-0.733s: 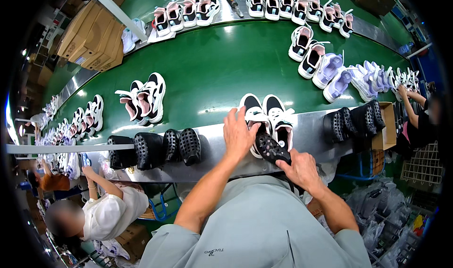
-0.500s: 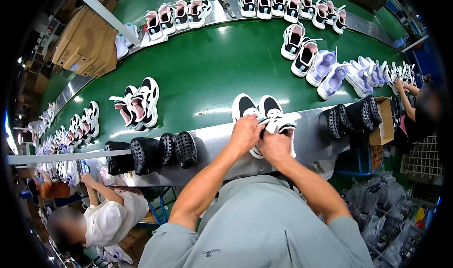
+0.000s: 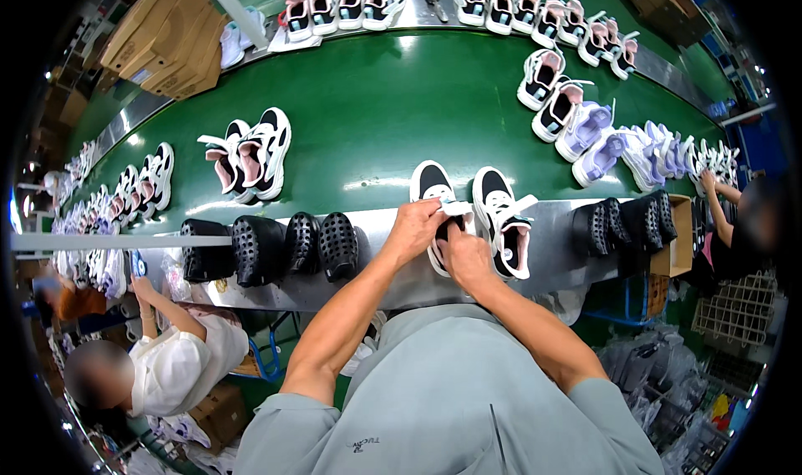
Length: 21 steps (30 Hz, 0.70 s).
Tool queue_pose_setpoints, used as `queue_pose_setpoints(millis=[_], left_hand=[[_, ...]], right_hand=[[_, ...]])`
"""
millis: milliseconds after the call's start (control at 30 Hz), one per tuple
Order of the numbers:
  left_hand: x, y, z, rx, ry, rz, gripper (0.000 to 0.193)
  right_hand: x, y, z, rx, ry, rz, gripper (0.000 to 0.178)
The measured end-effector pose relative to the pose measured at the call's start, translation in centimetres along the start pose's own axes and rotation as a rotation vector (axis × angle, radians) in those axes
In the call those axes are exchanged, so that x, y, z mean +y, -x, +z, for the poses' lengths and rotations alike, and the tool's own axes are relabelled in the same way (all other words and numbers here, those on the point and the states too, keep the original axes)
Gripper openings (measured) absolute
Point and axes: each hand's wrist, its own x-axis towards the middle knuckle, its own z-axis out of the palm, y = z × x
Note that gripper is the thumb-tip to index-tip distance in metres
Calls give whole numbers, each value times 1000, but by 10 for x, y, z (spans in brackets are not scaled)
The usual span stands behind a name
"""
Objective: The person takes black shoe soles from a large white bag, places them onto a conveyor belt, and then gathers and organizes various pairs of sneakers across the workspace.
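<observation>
Two black-and-white sneakers stand side by side on the metal edge in front of me, toes pointing away. My left hand (image 3: 415, 229) pinches the white tongue or strap area of the left sneaker (image 3: 431, 177). At that shoe's opening is my right hand (image 3: 469, 260), its fingers curled and partly hidden inside the collar. The right sneaker (image 3: 505, 211) stands untouched beside it, its pale strap sticking out to the right and its pink lining showing.
Black studded moulds (image 3: 302, 245) line the metal edge at left, with more moulds (image 3: 591, 228) at right. A sneaker pair (image 3: 266, 153) lies on the green belt (image 3: 351, 116). Lavender sneakers (image 3: 585, 128) stand farther right. Co-workers sit at both sides; a grey bar (image 3: 117, 242) crosses the left.
Both hands have let go of the right sneaker and shifted left onto the left one. The two shoes now stand farther apart. The whole view has shifted slightly.
</observation>
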Motion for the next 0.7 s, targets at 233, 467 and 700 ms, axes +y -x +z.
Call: queue_pose_setpoints(millis=[233,467,700], left_hand=[[-3,13,10,111,-115,75,24],[19,60,48,268,-294,-459,75],[-5,62,23,381,-150,-437,47]], right_hand=[[23,-15,6,-81,19,-64,16],[11,-51,-59,119,-324,-209,59],[43,-56,-37,-343,-270,-639,19]])
